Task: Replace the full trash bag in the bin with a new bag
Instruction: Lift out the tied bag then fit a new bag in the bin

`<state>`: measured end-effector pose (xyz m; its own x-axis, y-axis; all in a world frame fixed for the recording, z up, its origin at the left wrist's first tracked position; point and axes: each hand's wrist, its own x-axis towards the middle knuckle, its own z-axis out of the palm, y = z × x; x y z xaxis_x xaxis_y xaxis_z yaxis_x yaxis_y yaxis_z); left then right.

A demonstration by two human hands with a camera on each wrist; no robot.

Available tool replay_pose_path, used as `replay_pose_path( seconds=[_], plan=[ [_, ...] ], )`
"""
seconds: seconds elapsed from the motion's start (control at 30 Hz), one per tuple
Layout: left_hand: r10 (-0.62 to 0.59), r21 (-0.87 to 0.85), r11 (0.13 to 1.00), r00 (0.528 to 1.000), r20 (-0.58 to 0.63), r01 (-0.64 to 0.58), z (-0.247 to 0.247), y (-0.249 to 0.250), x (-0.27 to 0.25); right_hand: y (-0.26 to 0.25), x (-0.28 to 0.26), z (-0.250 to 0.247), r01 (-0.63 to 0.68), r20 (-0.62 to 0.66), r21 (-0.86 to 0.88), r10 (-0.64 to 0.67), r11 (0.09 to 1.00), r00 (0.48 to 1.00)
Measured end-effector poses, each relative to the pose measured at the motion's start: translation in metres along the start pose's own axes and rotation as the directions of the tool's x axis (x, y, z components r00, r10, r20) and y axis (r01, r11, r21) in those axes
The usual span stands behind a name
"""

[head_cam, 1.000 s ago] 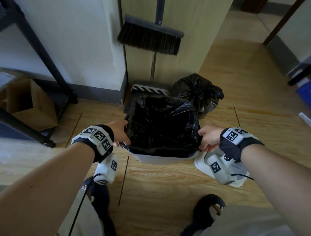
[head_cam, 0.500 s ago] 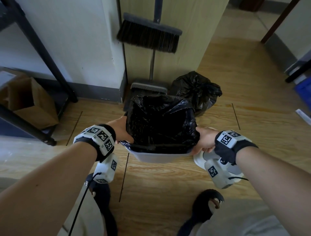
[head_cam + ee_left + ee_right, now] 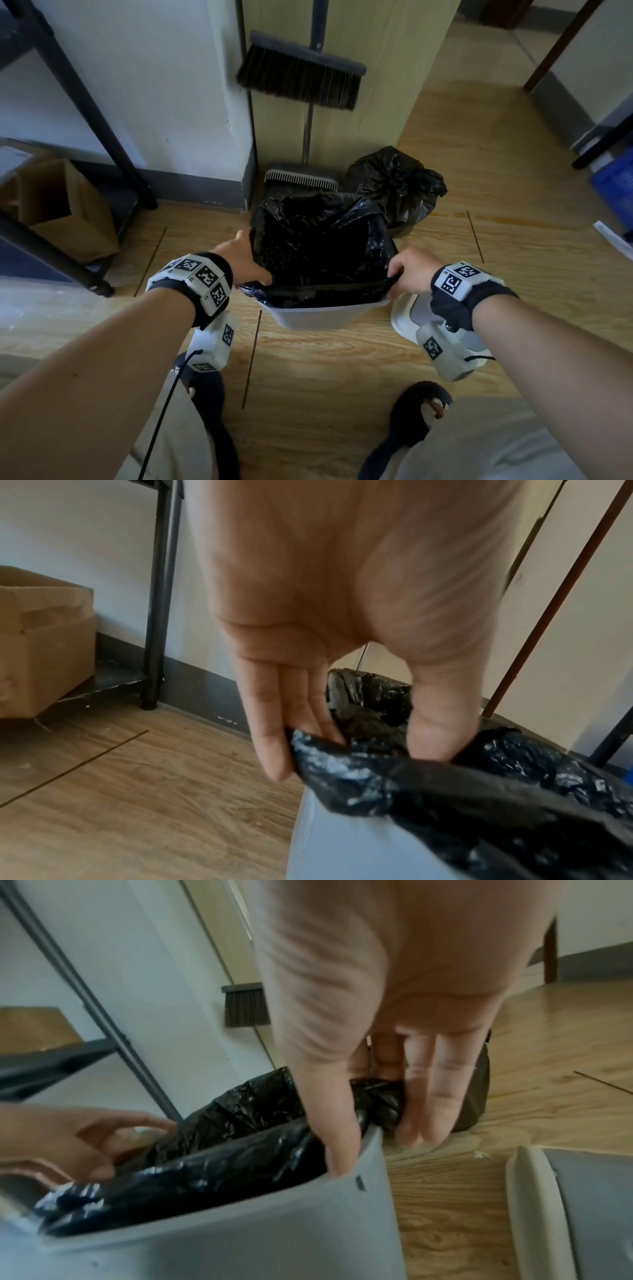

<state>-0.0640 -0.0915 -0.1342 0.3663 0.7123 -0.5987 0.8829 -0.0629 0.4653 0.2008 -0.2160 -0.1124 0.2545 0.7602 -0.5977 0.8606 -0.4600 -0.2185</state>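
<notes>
A small grey bin stands on the wooden floor with a new black bag spread open inside it. My left hand pinches the bag's edge at the bin's left rim, thumb inside and fingers outside the plastic. At the right rim my right hand pinches the bag edge, its thumb down inside the bin wall. A tied, full black bag sits behind the bin to the right.
The bin's lid lies on the floor under my right wrist. A broom and dustpan lean against the wall behind. A cardboard box sits under a black metal shelf at left. My slippered feet are near the bin.
Both hands have shifted along the bag's edge at the rim, the left one further back, and the bag's near edge now lies stretched across the bin's front rim.
</notes>
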Motion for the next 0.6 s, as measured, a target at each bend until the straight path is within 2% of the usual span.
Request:
replay_pose_path(
  seconds=[0.07, 0.13, 0.2, 0.27, 0.3, 0.43, 0.53, 0.6],
  plan=[
    [-0.006, 0.017, 1.0, 0.994, 0.107, 0.004, -0.002, 0.002, -0.004, 0.002, 0.0, 0.001, 0.019, 0.05, -0.072, -0.016, 0.997, 0.999],
    [0.008, 0.056, 0.998, 0.979, 0.202, -0.02, 0.001, 0.004, -0.006, 0.004, -0.001, 0.006, 0.041, 0.035, -0.129, -0.037, 0.991, 0.999],
    [0.05, 0.179, 0.98, 0.975, 0.218, -0.091, 0.007, 0.006, -0.007, 0.006, -0.002, 0.009, 0.049, -0.01, -0.118, -0.05, 0.992, 0.999],
    [0.07, 0.337, 0.933, 0.982, 0.175, -0.126, 0.012, 0.006, -0.006, 0.008, -0.004, 0.01, 0.039, -0.033, -0.121, -0.044, 0.992, 0.998],
    [0.082, 0.361, 0.923, 0.986, 0.148, -0.131, 0.013, 0.006, -0.004, 0.009, -0.004, 0.01, 0.031, -0.035, -0.14, -0.036, 0.99, 0.999],
    [0.113, 0.29, 0.948, 0.992, 0.064, -0.127, 0.01, 0.005, 0.002, 0.01, -0.002, 0.009, 0.008, -0.045, -0.203, -0.018, 0.979, 0.999],
    [0.141, 0.276, 0.955, 0.986, -0.09, -0.111, 0.006, 0.004, 0.001, 0.007, 0.001, 0.008, -0.004, -0.008, -0.079, 0.003, 0.997, 1.0],
    [0.168, 0.294, 0.951, 0.961, -0.218, -0.1, 0.004, 0.003, -0.001, 0.005, 0.004, 0.009, -0.038, -0.005, 0.001, 0.038, 0.999, 0.999]
  ],
)
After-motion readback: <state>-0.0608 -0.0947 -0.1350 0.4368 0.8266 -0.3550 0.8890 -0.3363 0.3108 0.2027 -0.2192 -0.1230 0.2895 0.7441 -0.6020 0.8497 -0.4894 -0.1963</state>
